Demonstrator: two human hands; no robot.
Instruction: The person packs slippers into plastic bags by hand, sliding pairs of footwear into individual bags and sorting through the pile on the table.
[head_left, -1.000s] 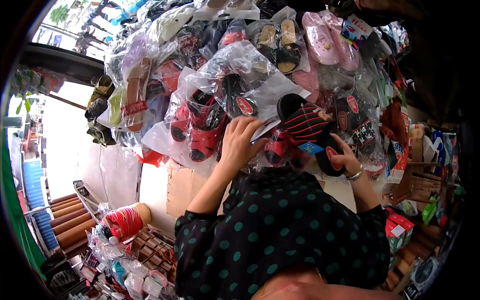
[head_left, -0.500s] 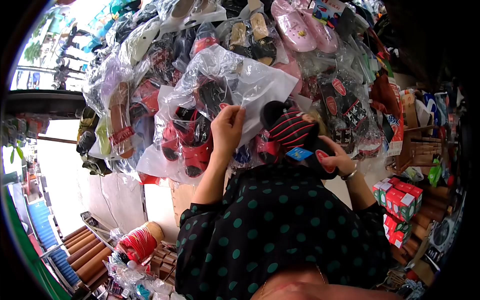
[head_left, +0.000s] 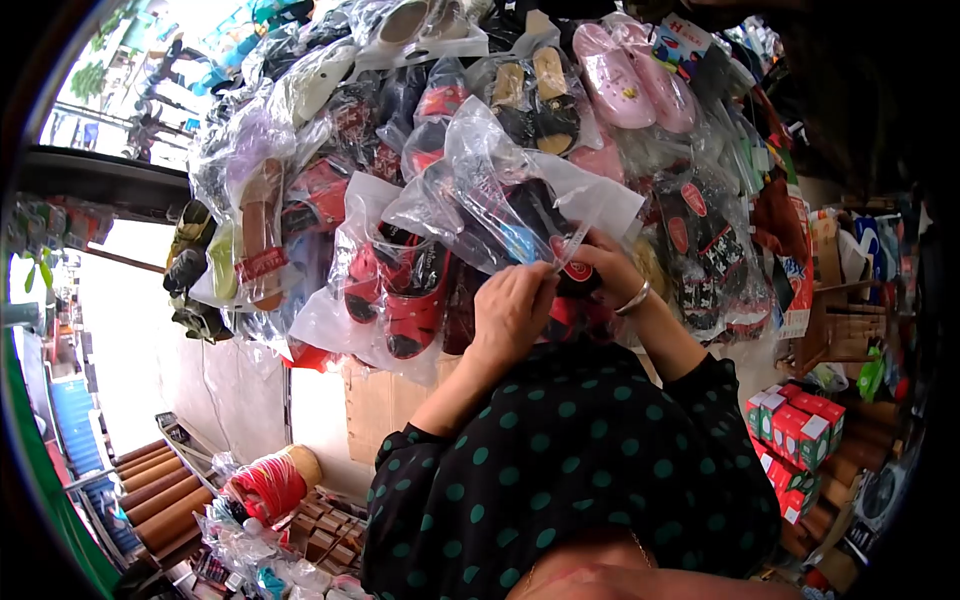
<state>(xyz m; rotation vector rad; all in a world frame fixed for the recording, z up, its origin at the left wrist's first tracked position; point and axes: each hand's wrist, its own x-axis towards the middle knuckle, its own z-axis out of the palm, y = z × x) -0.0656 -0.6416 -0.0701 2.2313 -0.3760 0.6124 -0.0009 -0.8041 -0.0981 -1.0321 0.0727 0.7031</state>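
My left hand (head_left: 512,312) pinches the lower edge of a clear plastic bag (head_left: 480,160). Close beside it, my right hand (head_left: 612,268) is closed around the sole end of a pair of dark slippers (head_left: 538,208). The slippers lie mostly within the bag, and a blue tag shows through the plastic. A red oval label marks the sole by my right fingers. Left of my hands lie bagged red-and-black slippers (head_left: 412,305). Beyond the bag is a pair of black slippers with tan insoles (head_left: 515,105).
Bagged footwear is heaped ahead, including pink clogs (head_left: 622,80) and a brown sandal (head_left: 262,225). Red-and-white boxes (head_left: 797,425) are stacked at the right. A roll of red cord (head_left: 268,488) and wooden slats (head_left: 160,495) are at lower left.
The slippers, held in my right hand outside the bag before, are now mostly inside it. My hands have come together, my left moving right and down. The whole view has shifted slightly.
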